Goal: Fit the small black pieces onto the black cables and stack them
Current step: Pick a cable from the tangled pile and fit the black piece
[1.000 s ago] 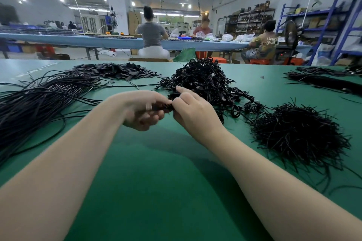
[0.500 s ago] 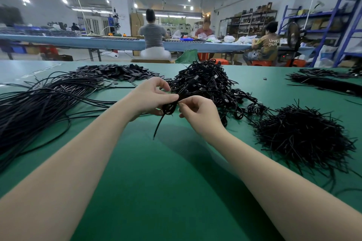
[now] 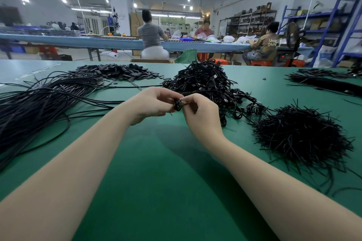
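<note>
At nine o'clock on the green table point(image 3: 176, 191), a sheaf of long, limp black cables point(image 3: 39, 107) is spread. At centre, a small coiled black cable point(image 3: 177, 104) is pinched between the curled left hand point(image 3: 154, 103) and right hand point(image 3: 201, 112). It is judged light, floppy and springy, best gripped across the coil. At twelve o'clock, finished bundles point(image 3: 203, 82) are heaped.

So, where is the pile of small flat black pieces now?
In the head view, the pile of small flat black pieces lies far left on the green table, behind the long cables.
</note>
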A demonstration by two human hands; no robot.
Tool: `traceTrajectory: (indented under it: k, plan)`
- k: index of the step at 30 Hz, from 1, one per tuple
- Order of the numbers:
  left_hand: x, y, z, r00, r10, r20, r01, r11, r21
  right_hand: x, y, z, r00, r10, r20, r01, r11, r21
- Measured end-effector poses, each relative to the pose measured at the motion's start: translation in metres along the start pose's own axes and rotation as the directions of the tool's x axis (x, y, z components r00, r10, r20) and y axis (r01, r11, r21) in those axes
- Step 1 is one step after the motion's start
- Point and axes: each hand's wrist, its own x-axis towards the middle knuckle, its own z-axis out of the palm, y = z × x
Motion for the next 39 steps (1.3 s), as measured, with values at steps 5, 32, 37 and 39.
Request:
traceTrajectory:
  k: [5,32,37,39]
  plan:
    - [0.001,-0.002,0.0,0.992,0.059,-0.107,-0.062,0.998,-0.028,0.002,0.001,-0.001,1.0,0.008,0.018,-0.009,1.0,0.022]
    - [0.01,-0.026,0.009,0.974,0.115,-0.196,-0.148,0.976,-0.162,0.001,0.005,-0.003,1.0,0.018,0.022,-0.017,0.999,-0.039]
    - [0.012,-0.024,0.021,0.973,0.113,-0.199,-0.123,0.992,-0.037,0.003,0.008,-0.006,1.0,-0.012,0.004,0.012,0.998,-0.07]
    - [0.012,-0.022,0.025,0.976,0.111,-0.189,-0.114,0.994,-0.002,0.004,0.008,-0.008,1.0,-0.005,0.007,0.006,0.998,-0.068]
